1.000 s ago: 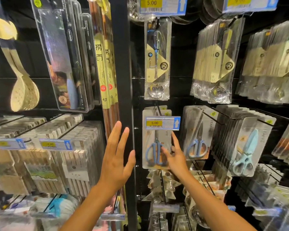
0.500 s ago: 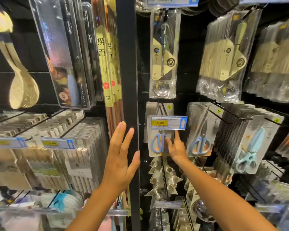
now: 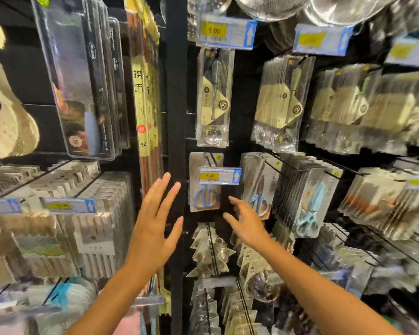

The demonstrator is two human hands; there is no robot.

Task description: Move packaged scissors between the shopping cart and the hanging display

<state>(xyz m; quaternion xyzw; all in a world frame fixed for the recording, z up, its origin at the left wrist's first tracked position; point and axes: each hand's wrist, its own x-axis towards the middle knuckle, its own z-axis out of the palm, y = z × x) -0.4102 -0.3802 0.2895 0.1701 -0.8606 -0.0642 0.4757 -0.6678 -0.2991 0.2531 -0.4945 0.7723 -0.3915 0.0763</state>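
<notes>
The pack of blue-handled scissors (image 3: 205,183) hangs alone on its hook at the left edge of the right-hand display panel, just right of the black upright post (image 3: 177,131). Its long axis runs straight up and down, handles at the bottom, with the top of the card up on the hook. A price tag (image 3: 219,176) reading 5.00, with a white arrow pointing up on a blue end, sits across the front of the pack at mid-height.

The right hand (image 3: 248,222) is the nearer one: the pack lies up and to the left of it, close but apart, with a strip of dark backboard between the fingertips and the card's lower right corner. Its fingers are spread and loosely straight, holding nothing. The left hand (image 3: 154,223) is raised flat in front of the post, fingers straight and together, also holding nothing; the pack lies up and to its right, across the post. My guess is that any next grasp falls to the right hand, and it would need to lift the card up and outward along the hook.

To the right hang further scissor packs (image 3: 260,187) in rows (one card shows the letters "EAF", the rest hidden), then a row of paler blue shears (image 3: 309,209). Above the lone pack, a bagged ladle (image 3: 214,97) hangs under another tag (image 3: 226,33) marked 5.00. Left of the post, tall yellow packs (image 3: 140,93) carry Chinese characters and the number 42. No shopping cart is in view.
</notes>
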